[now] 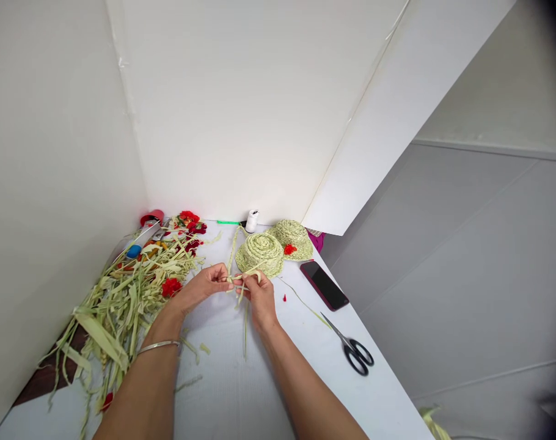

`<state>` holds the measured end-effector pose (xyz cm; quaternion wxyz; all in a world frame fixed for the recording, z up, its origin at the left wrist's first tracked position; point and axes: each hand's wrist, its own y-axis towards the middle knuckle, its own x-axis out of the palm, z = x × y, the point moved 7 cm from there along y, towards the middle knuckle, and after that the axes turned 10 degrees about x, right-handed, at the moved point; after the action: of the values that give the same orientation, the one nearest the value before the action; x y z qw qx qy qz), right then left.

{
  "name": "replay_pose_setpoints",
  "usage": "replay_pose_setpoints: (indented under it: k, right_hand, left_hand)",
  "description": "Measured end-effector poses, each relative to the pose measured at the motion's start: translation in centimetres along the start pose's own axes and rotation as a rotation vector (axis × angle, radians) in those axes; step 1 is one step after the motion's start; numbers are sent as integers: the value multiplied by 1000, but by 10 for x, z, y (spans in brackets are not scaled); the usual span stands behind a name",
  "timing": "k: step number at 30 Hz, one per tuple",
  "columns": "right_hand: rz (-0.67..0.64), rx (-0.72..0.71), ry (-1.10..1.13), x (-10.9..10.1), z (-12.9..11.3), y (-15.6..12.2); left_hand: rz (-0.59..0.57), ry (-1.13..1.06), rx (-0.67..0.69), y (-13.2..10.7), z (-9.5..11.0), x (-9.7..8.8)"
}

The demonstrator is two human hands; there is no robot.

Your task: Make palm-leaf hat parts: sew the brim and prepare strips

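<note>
My left hand (205, 284) and my right hand (259, 298) meet at the middle of the white table (223, 373), pinching pale green dried leaf strips (244, 280) between their fingers. Several strips hang down from that bundle. Just beyond the hands sits a coiled, braided green hat-shaped piece (259, 253), almost touching my right fingers. A second braided piece (292, 239) with a small red flower (289, 249) stands behind it. A thin metal bangle (159, 346) circles my left wrist.
A heap of loose leaf strips (122, 311) with red flowers (171, 287) fills the table's left side against a white wall (58, 183). A white thread spool (252, 220), black phone (324, 285), and black-handled scissors (354, 353) lie nearby. The table's right edge drops away.
</note>
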<state>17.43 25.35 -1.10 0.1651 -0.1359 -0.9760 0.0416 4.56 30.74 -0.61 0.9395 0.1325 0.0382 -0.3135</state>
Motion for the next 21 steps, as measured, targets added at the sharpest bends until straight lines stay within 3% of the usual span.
replay_pose_setpoints:
  k: [6, 16, 21]
  right_hand:
    - [-91, 36, 72, 6, 4, -2]
    - [-273, 370, 235, 33, 25, 28]
    - [-273, 357, 352, 38, 34, 33]
  left_hand:
    - [178, 29, -3, 3, -7, -12]
    - [118, -254, -92, -6, -2, -3]
    - [130, -307, -125, -8, -4, -9]
